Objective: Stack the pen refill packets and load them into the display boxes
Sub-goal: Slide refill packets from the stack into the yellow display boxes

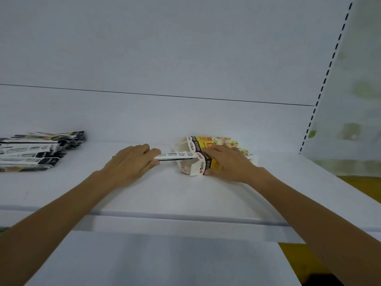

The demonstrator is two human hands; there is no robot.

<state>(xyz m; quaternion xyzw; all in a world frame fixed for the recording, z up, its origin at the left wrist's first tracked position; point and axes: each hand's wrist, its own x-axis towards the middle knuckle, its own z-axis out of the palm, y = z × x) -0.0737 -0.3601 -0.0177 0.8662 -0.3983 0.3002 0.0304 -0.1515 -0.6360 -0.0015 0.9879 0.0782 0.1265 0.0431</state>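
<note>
On a white shelf, my left hand [132,164] grips a slim stack of pen refill packets [173,157]; their right end sits in the open mouth of a white, black and yellow display box [194,169] lying on its side. My right hand [226,162] lies over that box, fingers curled round its top and thumb at its front. Behind it lies a second display box [208,141] of the same print. A loose pile of black and white refill packets [37,150] lies at the far left of the shelf.
The white shelf [185,195] has a front lip running across the view, with a lower shelf below it. A white back panel rises behind. A slotted upright [323,83] stands at the right, with a yellow floor beyond it.
</note>
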